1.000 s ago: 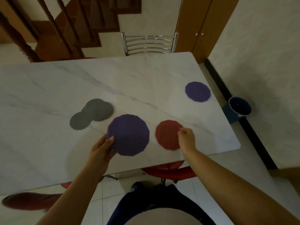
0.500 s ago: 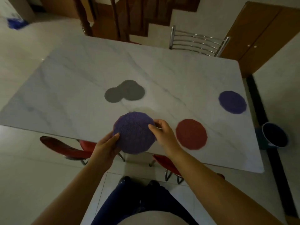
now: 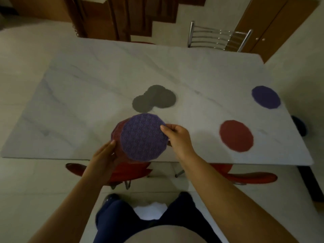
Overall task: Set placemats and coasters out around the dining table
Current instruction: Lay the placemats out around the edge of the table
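Note:
I hold a small stack of round mats over the near edge of the white marble table [image 3: 87, 95]. A purple patterned mat [image 3: 143, 137] lies on top, slid right off a red mat [image 3: 117, 135] beneath it. My left hand [image 3: 105, 155] grips the stack's left side from below. My right hand [image 3: 177, 137] pinches the purple mat's right edge. A red mat [image 3: 236, 135] lies flat on the table to the right, and another purple mat [image 3: 266, 97] lies near the far right edge. Two overlapping grey mats [image 3: 154, 99] lie mid-table.
A chrome-backed chair [image 3: 219, 37] stands at the far side. Red chair seats [image 3: 252, 178] sit tucked under the near edge, one [image 3: 133, 171] right below my hands. A dark bucket [image 3: 299, 127] stands on the floor at the right; wooden stairs and a cupboard lie beyond.
My right hand left the red mat on the table and took the purple mat's right edge. The purple mat has slid right, uncovering a red mat beneath. My view shifted left.

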